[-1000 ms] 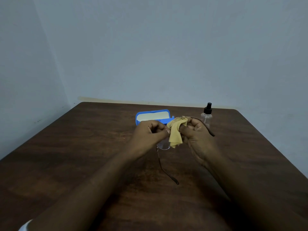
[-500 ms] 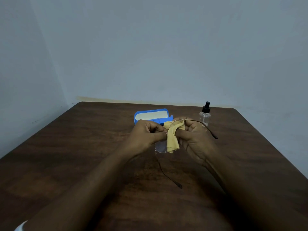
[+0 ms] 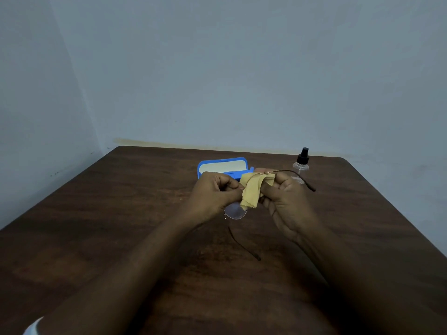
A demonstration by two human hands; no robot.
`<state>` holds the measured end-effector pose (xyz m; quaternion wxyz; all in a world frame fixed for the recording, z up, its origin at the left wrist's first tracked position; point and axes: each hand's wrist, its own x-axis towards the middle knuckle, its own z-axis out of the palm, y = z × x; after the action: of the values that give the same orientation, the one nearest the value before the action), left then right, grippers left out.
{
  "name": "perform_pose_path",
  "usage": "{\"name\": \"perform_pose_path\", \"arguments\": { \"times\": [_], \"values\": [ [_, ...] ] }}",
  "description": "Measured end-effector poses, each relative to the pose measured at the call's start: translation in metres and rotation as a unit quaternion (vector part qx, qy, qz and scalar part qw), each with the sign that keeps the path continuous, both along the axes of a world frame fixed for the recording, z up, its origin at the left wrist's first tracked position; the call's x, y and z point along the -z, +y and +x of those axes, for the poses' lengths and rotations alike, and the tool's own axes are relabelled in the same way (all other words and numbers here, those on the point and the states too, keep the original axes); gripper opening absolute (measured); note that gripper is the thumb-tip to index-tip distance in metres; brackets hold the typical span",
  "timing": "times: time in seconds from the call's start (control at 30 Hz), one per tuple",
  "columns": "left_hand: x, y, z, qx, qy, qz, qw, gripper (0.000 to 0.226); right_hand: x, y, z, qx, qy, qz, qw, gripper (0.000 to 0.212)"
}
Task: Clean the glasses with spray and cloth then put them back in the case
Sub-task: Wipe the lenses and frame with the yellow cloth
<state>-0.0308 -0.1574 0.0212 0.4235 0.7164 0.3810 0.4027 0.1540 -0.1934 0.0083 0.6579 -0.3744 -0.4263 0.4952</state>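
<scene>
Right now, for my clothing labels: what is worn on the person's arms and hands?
Left forearm and right forearm are bare. Left hand and right hand wear no gloves; no ring or watch shows. A white sleeve edge tops the left arm.

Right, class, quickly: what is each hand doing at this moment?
Left hand: fingers curled, pinching the thin-framed clear-lens glasses.
Right hand: fingers pinching the yellow cleaning cloth.

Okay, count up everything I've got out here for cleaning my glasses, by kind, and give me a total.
glasses: 1
yellow cloth: 1
blue case: 1
spray bottle: 1
Total: 4
</scene>
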Motion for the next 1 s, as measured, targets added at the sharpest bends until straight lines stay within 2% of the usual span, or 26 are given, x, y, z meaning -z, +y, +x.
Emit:
{"name": "perform_pose_path", "arguments": {
  "times": [0.1,0.23,0.33,0.47,0.6,0.73,0.83,0.9,1.0],
  "values": [
    [0.001,0.001,0.001,-0.001,0.004,0.007,1.0,0.006,-0.003,0.0,0.001,-0.019,0.057,0.002,0.998,0.035],
    [0.002,0.001,0.001,0.008,-0.007,0.009,1.0,0.007,-0.003,0.0,0.005,-0.008,0.082,-0.017,0.996,0.031],
    [0.001,0.001,0.001,0.012,-0.01,0.014,1.0,0.006,-0.004,-0.002,0.003,-0.031,0.052,-0.043,0.997,0.039],
    [0.001,0.002,0.0,0.008,-0.002,0.014,1.0,0.006,-0.004,-0.003,0.004,-0.056,0.006,-0.053,0.997,0.02],
    [0.002,0.003,-0.001,0.001,0.009,0.02,1.0,0.005,-0.003,-0.002,0.007,-0.076,-0.011,-0.035,0.996,0.026],
    [0.005,0.004,0.001,0.011,0.027,0.026,0.999,0.004,0.002,0.001,0.011,-0.032,-0.075,-0.019,0.996,0.023],
    [0.004,0.002,0.001,0.018,0.009,0.022,1.0,0.004,0.004,0.002,0.01,0.012,-0.137,-0.008,0.99,0.013],
    [0.003,0.001,0.001,0.018,0.004,0.025,1.0,0.006,0.005,0.002,0.007,0.041,-0.133,-0.005,0.99,0.008],
    [0.002,0.001,0.001,0.013,0.005,0.028,1.0,0.007,0.007,0.002,0.004,0.064,-0.122,-0.006,0.99,0.014]
  ]
}}
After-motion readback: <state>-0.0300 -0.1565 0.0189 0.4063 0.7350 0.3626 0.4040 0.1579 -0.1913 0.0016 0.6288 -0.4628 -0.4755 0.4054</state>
